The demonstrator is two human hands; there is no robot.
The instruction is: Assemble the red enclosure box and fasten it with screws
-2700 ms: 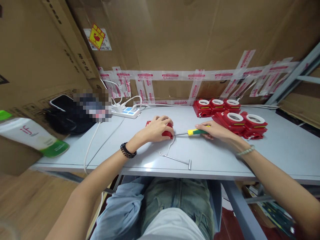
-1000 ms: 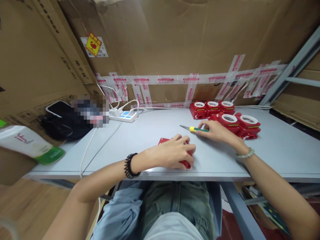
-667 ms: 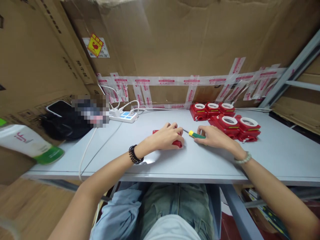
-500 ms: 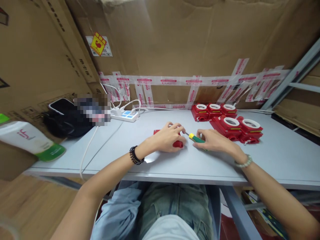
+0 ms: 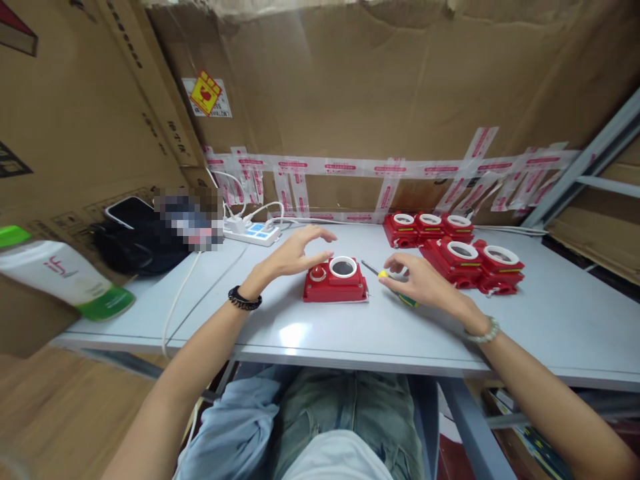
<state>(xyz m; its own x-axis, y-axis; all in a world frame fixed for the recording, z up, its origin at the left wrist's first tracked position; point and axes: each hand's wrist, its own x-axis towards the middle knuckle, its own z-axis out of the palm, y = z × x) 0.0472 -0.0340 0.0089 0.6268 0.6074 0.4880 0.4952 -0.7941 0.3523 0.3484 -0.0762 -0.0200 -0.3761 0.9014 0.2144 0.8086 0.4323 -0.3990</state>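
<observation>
A red box-shaped housing with a white ring around a dark round window and a small red dome at its left sits on the table in front of me. My left hand is open at its upper left, thumb and fingers apart, holding nothing; whether the thumb touches the housing I cannot tell. To the right, my right hand is closed loosely around a screwdriver with a green and yellow handle. Its metal shaft points up and left, toward the housing. Part of the handle is hidden under the hand.
Several similar red housings stand at the back right of the white table. A white power strip with cables lies at the back left. Further left are a phone on a black bag and a white-green bottle. Cardboard walls the back.
My left hand has lifted off the red housing and moved left, opening and uncovering it. The housing now faces window up. My right hand stays about where it was with the screwdriver.
</observation>
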